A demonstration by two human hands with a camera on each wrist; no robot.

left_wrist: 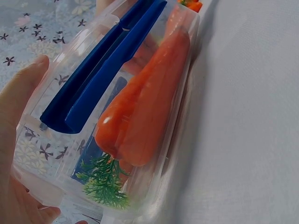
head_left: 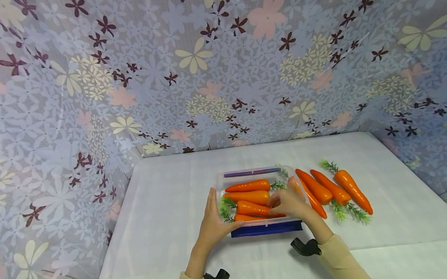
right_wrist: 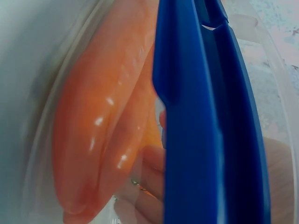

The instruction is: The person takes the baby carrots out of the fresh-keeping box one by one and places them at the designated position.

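A clear plastic container [head_left: 297, 173] with blue clip flaps [head_left: 267, 229] stands on the table, several orange toy carrots with green tops lying in it. My left hand [head_left: 213, 225] holds its near left corner, the thumb along the front rim and the fingers up the left side. Inside the container, my right hand [head_left: 290, 203] has its bent fingers on a carrot [head_left: 250, 208] near its narrow end. Through the front wall, the left wrist view shows a carrot [left_wrist: 140, 102] with its leafy top [left_wrist: 105, 179]. The right wrist view has the right fingers [right_wrist: 152, 175] behind a blue flap [right_wrist: 187, 116].
Right of the container lie several more carrots, among them one [head_left: 353, 191] with its top pointing away and one [head_left: 330, 186] with its top toward the front. A white cloth covers the table [head_left: 166, 211]. Flower-patterned fabric [head_left: 220, 92] hangs behind and at both sides.
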